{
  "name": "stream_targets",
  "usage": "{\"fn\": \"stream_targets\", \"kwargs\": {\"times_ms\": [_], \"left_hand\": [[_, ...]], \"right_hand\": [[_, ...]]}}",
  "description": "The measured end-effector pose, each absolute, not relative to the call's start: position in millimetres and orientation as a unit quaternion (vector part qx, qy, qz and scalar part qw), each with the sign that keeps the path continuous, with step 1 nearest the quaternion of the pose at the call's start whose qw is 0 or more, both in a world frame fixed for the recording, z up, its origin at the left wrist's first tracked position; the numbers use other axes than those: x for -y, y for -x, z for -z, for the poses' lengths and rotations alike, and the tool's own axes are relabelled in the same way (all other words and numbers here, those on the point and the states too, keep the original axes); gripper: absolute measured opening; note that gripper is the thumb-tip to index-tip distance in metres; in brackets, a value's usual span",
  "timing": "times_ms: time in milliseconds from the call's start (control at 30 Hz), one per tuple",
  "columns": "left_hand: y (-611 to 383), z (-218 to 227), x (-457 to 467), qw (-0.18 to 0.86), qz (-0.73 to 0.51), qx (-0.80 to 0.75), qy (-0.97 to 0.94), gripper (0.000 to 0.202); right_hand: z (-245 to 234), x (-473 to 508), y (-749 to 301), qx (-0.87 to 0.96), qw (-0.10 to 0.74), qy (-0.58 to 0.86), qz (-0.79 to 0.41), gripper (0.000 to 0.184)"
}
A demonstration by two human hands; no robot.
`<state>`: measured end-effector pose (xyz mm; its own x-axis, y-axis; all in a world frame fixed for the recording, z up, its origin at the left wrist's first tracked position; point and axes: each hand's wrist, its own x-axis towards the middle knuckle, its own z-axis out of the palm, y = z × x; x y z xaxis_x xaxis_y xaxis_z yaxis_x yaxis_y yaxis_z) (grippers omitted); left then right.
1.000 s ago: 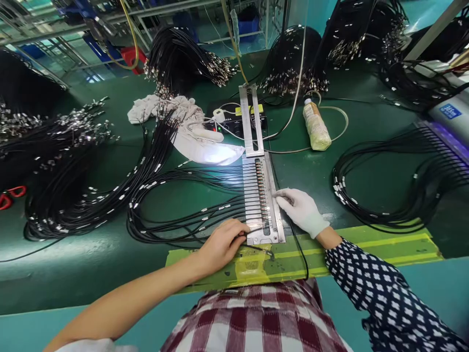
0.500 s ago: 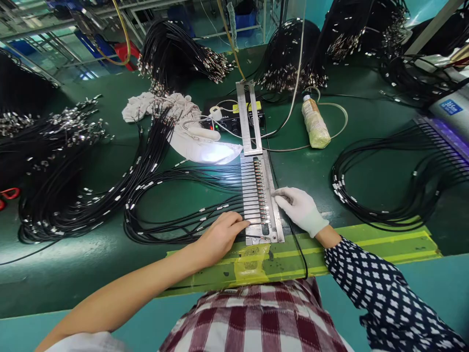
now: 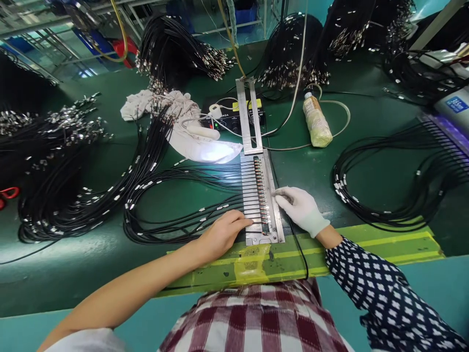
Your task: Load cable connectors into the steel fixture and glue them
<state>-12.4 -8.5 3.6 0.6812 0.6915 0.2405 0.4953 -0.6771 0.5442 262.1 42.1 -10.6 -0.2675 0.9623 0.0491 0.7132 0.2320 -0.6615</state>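
Observation:
A long metal fixture lies on the green bench, with several black cables set side by side across it, their metal ends in a row along its slot. My bare left hand rests at the fixture's lower left edge, its thumb and fingers closed on the lowest black cable, whose grip point is partly hidden. That cable's tip lies at the slot's lower end. On the other side, my right hand, in a white glove, pinches the fixture's right edge with thumb and forefinger.
Large bundles of black cables stand at the back and left. Behind the fixture are a black control box, a white glove and a wrapped bottle. A lamp unit covers another cable row at right.
My left fingertips have shifted slightly right and up. The lowest cable's tip has moved up closer to the row of ends. My right hand stays at the fixture's edge.

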Motion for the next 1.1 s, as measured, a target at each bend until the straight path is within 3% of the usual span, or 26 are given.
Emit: {"fn": "stream_targets", "kwargs": {"times_ms": [200,467,800,1100], "left_hand": [[11.4,2.3,7.0,0.218,-0.243,-0.317,-0.890,0.031],[19.6,12.5,19.7,0.061,-0.160,-0.337,-0.926,0.040],[18.6,3.4,29.9,0.092,-0.180,-0.306,-0.930,0.026],[12.1,8.7,22.4,0.097,-0.230,-0.326,-0.912,0.030]], "right_hand": [[8.1,-42.5,-261.5,0.750,0.230,0.559,-0.269,0.023],[10.4,-42.5,-262.1,0.754,0.235,0.554,-0.262,0.023],[10.3,-41.6,-262.4,0.755,0.237,0.551,-0.266,0.024],[8.8,-41.9,-262.5,0.749,0.240,0.554,-0.272,0.023]]}}
